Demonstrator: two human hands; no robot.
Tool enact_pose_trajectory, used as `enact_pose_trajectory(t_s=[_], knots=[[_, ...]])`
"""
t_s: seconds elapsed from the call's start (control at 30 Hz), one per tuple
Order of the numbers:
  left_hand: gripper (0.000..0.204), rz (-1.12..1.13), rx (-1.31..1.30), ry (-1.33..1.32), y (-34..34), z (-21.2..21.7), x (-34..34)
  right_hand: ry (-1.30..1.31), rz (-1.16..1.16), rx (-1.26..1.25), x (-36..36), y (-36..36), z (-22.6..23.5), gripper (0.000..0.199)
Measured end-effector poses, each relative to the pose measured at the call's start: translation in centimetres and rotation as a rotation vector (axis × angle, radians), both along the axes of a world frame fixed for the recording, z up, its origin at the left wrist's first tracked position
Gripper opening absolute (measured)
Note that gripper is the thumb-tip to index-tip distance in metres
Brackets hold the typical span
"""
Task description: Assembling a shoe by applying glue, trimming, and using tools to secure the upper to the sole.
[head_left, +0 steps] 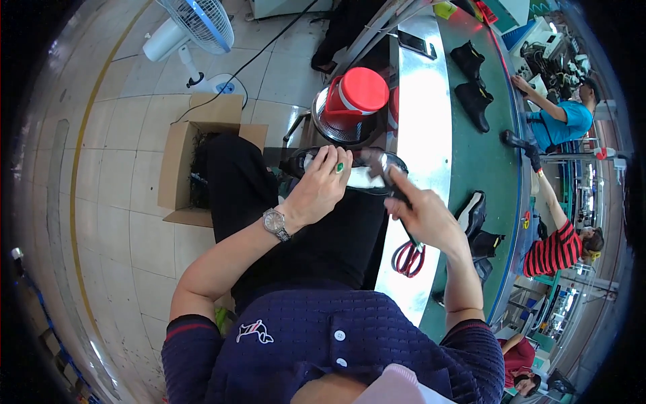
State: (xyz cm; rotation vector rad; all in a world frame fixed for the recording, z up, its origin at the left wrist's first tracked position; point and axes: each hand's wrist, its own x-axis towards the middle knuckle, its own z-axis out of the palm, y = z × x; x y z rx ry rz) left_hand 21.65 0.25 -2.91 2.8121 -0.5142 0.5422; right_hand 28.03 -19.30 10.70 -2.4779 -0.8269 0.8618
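Head view. The left hand [321, 190] grips a black shoe [350, 172] from above, fingers curled over its near-left end; the shoe lies across the person's lap, just left of the metal edge of the conveyor table [425, 135]. White lining shows inside the shoe opening. The right hand [422, 214] is closed around red-handled scissors [408, 250]; the red loops hang below the palm, and the blade end points up-left to the right end of the shoe. Whether the blades touch the shoe cannot be told.

Far from the hands, a red jug with a white band [359, 93] stands on a round metal stool. To the left, an open brown cardboard box [176, 165] sits on the tiled floor, holding dark scraps. A white fan [196, 27] stands far left. On the green belt [479, 151] lie several black boots [474, 94]. Other people work on the right side.
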Motion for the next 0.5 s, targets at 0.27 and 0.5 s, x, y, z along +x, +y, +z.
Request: enact_pose_trajectory(t_s=[0.27, 0.5], knots=[[0.050, 0.028, 0.120, -0.053, -0.4, 0.0, -0.2, -0.325, 0.041, -0.124, 0.2, 1.0, -3.1, 0.071], [0.046, 0.040, 0.047, -0.118, -0.6, -0.5, -0.3, -0.326, -0.119, -0.112, -0.1, 0.5, -5.8, 0.067]])
